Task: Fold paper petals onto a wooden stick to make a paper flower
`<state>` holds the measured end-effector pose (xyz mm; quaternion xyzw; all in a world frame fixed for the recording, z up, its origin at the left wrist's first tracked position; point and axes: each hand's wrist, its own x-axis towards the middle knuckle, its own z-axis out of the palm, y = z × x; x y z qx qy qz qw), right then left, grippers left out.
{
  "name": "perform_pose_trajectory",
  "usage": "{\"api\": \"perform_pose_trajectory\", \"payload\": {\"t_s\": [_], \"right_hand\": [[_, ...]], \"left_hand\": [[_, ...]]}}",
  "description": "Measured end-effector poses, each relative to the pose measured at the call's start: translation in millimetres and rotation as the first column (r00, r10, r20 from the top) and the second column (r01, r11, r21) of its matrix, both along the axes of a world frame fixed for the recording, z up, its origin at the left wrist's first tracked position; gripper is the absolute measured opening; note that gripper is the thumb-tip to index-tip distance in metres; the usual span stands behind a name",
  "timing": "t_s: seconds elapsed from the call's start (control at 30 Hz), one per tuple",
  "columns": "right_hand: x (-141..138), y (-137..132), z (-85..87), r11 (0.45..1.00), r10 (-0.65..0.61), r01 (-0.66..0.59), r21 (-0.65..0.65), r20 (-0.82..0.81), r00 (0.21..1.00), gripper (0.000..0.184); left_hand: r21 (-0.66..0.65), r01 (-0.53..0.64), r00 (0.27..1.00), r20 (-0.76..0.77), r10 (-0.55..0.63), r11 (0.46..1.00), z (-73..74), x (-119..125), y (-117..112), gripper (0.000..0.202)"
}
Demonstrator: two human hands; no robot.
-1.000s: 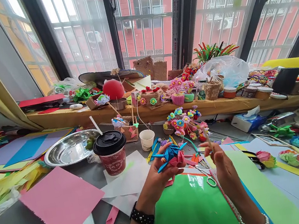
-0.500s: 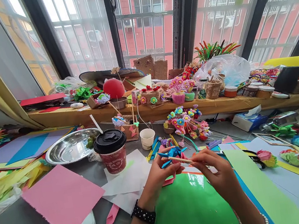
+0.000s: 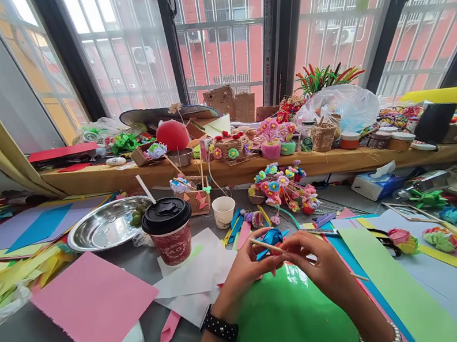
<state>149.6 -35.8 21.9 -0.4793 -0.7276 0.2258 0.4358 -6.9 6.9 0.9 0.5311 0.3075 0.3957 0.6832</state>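
Pinching wooden stick (image 3: 265, 245), right hand (image 3: 321, 266) | left hand (image 3: 245, 270) gripping paper flower (image 3: 273, 237) | steel bowl (image 3: 101, 232) holds green fruits (image 3: 136, 218)

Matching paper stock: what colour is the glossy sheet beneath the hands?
The sheet is bright green; head view shows it.

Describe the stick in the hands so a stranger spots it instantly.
Find the big green sheet nearest the wearer; the hands meet above it. The stick is the thin pale wooden rod pinched in the right hand, its tip crossing the blue paper flower in the left hand. Nearby strips are flat, coloured paper.
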Motion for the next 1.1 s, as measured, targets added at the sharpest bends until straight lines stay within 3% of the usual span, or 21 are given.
{"api": "perform_pose_trajectory", "payload": {"t_s": [0.23, 0.3, 0.37, 0.47, 0.53, 0.6, 0.7, 0.87, 1.1], "right_hand": [[-0.1, 2.1, -0.9, 0.996, -0.093, 0.093, -0.008, -0.021, 0.995, 0.011], [-0.3, 3.0, -2.1, 0.990, -0.136, 0.136, 0.021, -0.010, 0.991, 0.011], [-1.3, 4.0, -4.1, 0.985, -0.168, 0.167, 0.043, 0.009, 0.986, 0.009], [-4.2, 4.9, -7.9, 0.980, -0.192, 0.185, 0.078, 0.087, 0.978, 0.007], [-6.4, 5.5, -10.8, 0.979, -0.190, 0.177, 0.098, 0.151, 0.970, 0.008], [-8.3, 6.1, -13.4, 0.982, -0.172, 0.153, 0.106, 0.200, 0.965, 0.009], [-10.0, 7.3, -15.6, 0.984, -0.153, 0.126, 0.126, 0.234, 0.960, 0.011], [-10.8, 7.6, -14.5, 0.978, -0.159, 0.118, 0.170, 0.250, 0.955, 0.011], [-12.4, 7.0, -15.0, 0.976, -0.147, 0.098, 0.192, 0.261, 0.954, 0.013]], "left_hand": [[0.033, 0.056, 0.997, -0.052, -0.054, 0.998, -5.0, 0.9, 0.8, 0.070], [0.091, 0.023, 0.993, -0.114, -0.013, 0.996, -3.7, -0.9, 0.5, 0.069], [0.189, -0.069, 0.980, -0.170, 0.102, 0.980, 0.5, -4.0, -0.4, 0.068], [0.439, -0.220, 0.912, -0.224, 0.343, 0.871, 10.1, -9.2, -2.1, 0.060], [0.615, -0.188, 0.862, -0.271, 0.428, 0.766, 15.0, -11.3, -3.0, 0.035], [0.707, -0.096, 0.827, -0.335, 0.451, 0.701, 16.7, -11.6, -3.6, 0.017], [0.749, 0.009, 0.792, -0.410, 0.452, 0.662, 14.3, -9.9, -3.9, 0.012], [0.771, 0.040, 0.762, -0.435, 0.480, 0.636, 10.0, -8.5, -3.3, 0.013], [0.757, 0.065, 0.771, -0.452, 0.449, 0.650, 9.3, -10.2, -2.2, 0.013]]}}
